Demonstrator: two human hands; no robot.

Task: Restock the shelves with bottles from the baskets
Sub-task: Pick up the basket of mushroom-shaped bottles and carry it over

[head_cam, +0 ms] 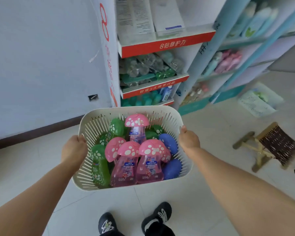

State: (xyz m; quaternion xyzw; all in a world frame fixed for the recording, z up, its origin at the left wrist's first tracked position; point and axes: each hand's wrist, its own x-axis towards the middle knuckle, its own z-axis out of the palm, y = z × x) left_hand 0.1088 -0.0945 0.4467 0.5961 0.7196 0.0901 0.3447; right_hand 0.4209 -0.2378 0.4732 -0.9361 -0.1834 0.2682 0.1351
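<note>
With left hand [73, 149] and right hand [188, 140] curled over opposite side rims of the basket [160, 109], held it above the floor [211, 133], bottles [126, 171] inside, near the shelves [153, 45]. Carrying step, looked like; next probably needed setting down, freeing a hand.

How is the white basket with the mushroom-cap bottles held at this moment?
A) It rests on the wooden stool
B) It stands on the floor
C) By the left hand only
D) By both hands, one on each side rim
D: the left hand and the right hand each grip one side rim of the basket.
</note>
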